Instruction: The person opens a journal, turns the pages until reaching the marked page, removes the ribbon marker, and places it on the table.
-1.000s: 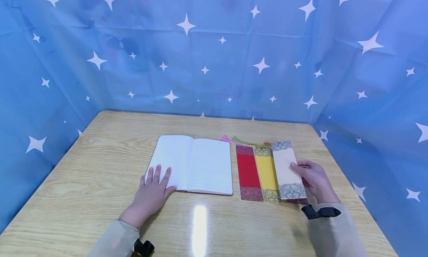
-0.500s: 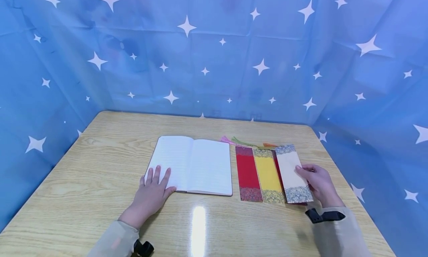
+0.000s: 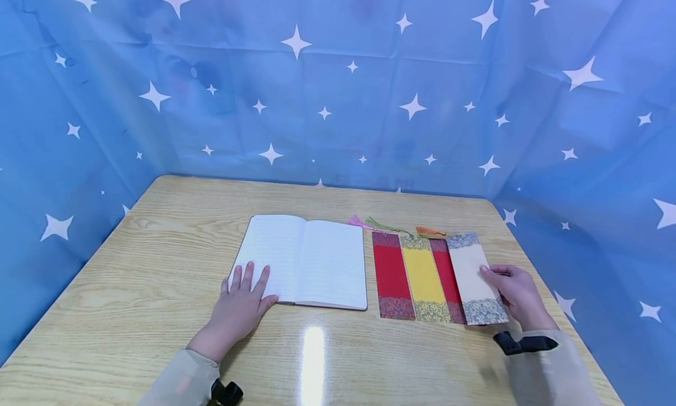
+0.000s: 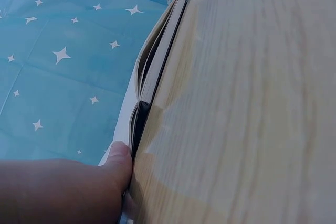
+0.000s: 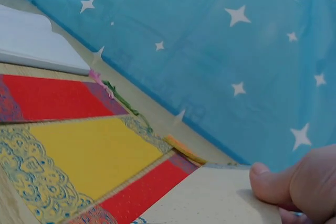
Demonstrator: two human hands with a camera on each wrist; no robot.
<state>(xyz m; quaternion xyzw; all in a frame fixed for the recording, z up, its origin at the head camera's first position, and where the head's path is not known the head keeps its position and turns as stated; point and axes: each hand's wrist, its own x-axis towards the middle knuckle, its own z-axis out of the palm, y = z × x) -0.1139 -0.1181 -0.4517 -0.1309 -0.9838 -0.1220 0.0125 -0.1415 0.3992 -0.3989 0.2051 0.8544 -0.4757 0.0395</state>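
Observation:
My left hand (image 3: 240, 303) lies flat with spread fingers on the lower left page of an open lined notebook (image 3: 333, 259). In the left wrist view its thumb (image 4: 119, 163) sits at the notebook's near edge. With thumb and fingers, my right hand (image 3: 517, 291) pinches the right side of a cream bookmark (image 3: 472, 277) with blue lace-patterned ends. That bookmark partly covers a red bookmark (image 3: 448, 277). To the left lie a yellow bookmark (image 3: 422, 274) and another red bookmark (image 3: 391, 277). In the right wrist view, my right thumb (image 5: 270, 184) presses on the cream bookmark (image 5: 215, 195).
Pink (image 3: 359, 221), green (image 3: 385, 225) and orange (image 3: 430, 232) tassels stretch out behind the bookmarks. A blue curtain with white stars (image 3: 338, 130) hangs round the wooden table (image 3: 174, 236). A bright light reflection (image 3: 314, 365) shows near the front.
My right hand has drawn the cream bookmark to the right and slightly nearer, uncovering the yellow bookmark and more of the second red one. My left hand stays on the notebook.

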